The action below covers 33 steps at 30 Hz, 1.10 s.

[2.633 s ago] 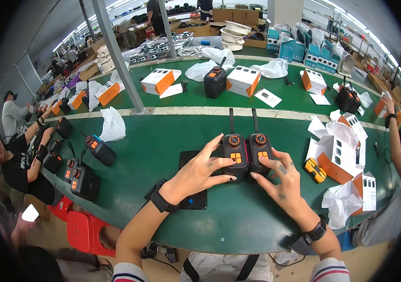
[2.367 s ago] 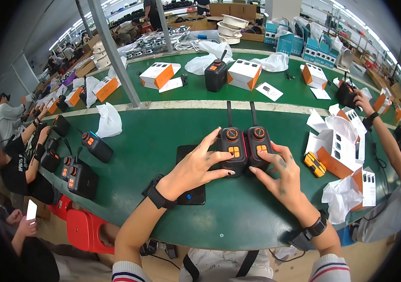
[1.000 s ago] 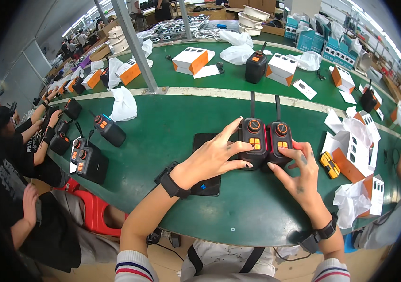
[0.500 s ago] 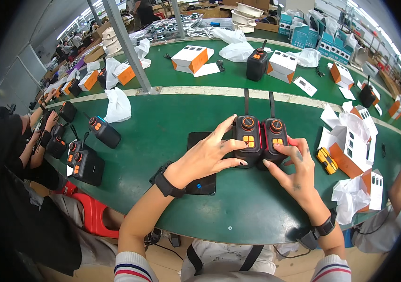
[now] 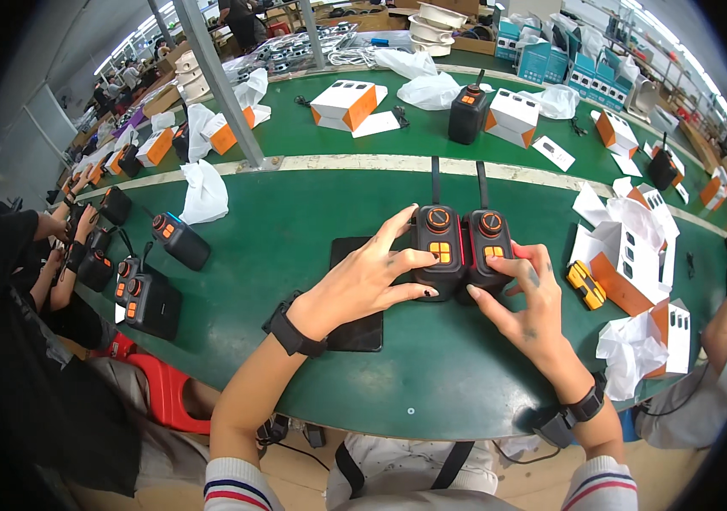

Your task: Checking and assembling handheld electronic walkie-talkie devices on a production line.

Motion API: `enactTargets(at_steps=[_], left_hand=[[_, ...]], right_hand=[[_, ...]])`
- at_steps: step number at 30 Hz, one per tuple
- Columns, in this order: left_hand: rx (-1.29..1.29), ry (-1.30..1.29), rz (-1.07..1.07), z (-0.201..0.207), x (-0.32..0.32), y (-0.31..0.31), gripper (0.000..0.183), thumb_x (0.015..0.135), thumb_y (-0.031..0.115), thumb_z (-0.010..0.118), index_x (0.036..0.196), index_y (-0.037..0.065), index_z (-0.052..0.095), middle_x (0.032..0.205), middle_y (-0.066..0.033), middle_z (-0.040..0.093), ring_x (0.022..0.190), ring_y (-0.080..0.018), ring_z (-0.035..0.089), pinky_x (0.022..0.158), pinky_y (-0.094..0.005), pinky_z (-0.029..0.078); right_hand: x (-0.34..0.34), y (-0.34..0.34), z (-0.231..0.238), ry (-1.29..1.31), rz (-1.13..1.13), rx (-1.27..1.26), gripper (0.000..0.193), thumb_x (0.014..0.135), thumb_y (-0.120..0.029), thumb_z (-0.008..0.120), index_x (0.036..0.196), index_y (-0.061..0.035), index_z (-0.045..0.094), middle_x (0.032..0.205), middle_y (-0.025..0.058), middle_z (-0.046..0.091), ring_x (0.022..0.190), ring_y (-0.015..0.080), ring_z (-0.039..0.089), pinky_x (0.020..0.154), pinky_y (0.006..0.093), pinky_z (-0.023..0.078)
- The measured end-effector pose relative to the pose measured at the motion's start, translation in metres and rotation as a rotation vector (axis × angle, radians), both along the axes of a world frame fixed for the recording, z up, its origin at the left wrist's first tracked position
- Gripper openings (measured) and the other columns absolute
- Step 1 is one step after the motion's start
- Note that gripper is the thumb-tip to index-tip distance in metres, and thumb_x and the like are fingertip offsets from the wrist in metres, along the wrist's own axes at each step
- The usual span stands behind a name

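Two black boxy devices stand upright side by side, each with a round orange-ringed knob, orange buttons and a strap loop. My left hand (image 5: 363, 285) grips the left device (image 5: 438, 264), a fingertip on its orange buttons and the thumb along its near side. My right hand (image 5: 534, 302) grips the right device (image 5: 489, 228) the same way, index finger on its buttons. Red light glows along the gap between them. Partly under my left hand lies a flat dark slab (image 5: 359, 335), like a tablet or phone. Black bands circle both wrists.
More such devices (image 5: 155, 302) stand at the left near co-workers' arms. At the right lie a yellow-and-black gadget (image 5: 586, 284), opened white-and-orange boxes (image 5: 627, 277) and crumpled white wrapping (image 5: 630, 353). A metal post (image 5: 220, 85) rises behind, beside another green bench with boxes. A red stool (image 5: 168, 396) stands lower left.
The whole view has shifted slightly. Both hands keep their hold on the devices, fingers on the buttons. A small blue spot seen on the dark slab before is gone.
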<state>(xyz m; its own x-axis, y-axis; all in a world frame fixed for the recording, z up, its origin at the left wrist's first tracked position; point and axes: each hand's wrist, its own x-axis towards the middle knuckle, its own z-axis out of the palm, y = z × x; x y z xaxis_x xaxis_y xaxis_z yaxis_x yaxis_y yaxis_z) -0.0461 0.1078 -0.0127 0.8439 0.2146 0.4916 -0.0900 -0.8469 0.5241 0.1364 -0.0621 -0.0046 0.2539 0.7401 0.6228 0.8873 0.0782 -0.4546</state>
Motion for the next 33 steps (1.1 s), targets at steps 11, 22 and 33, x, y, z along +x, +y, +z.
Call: enactTargets(at_steps=[11, 22, 33], left_hand=[[0.053, -0.003, 0.001, -0.005, -0.002, 0.003, 0.056, 0.073, 0.023, 0.080, 0.118, 0.019, 0.046, 0.146, -0.0236, 0.027, 0.120, -0.0444, 0.050, 0.092, -0.0465, 0.050], [0.047, -0.283, 0.080, 0.082, -0.036, -0.006, 0.035, 0.076, 0.019, 0.076, 0.105, 0.005, 0.061, 0.131, -0.0202, 0.049, 0.113, -0.0318, 0.056, 0.092, -0.0387, 0.047], [-0.697, -0.459, -1.046, 0.176, -0.082, -0.111, 0.016, 0.078, 0.009, 0.071, 0.088, 0.001, 0.062, 0.098, -0.0162, 0.058, 0.088, -0.0253, 0.058, 0.077, -0.0389, 0.048]], right_hand=[[0.000, 0.001, 0.001, -0.036, 0.017, 0.001, 0.036, 0.069, -0.023, 0.081, 0.099, -0.0077, 0.066, 0.101, 0.0154, 0.054, 0.077, 0.0255, 0.064, 0.062, 0.0341, 0.053], [-0.004, 0.008, 0.004, -0.004, 0.021, 0.016, 0.064, 0.067, -0.033, 0.082, 0.120, -0.0095, 0.053, 0.126, 0.0200, 0.046, 0.106, 0.0378, 0.056, 0.085, 0.0442, 0.049], [-0.042, 0.033, 0.043, -0.184, -0.126, -0.240, 0.102, 0.063, -0.068, 0.072, 0.135, -0.0042, 0.039, 0.132, 0.0360, 0.037, 0.127, 0.0496, 0.035, 0.100, 0.0590, 0.030]])
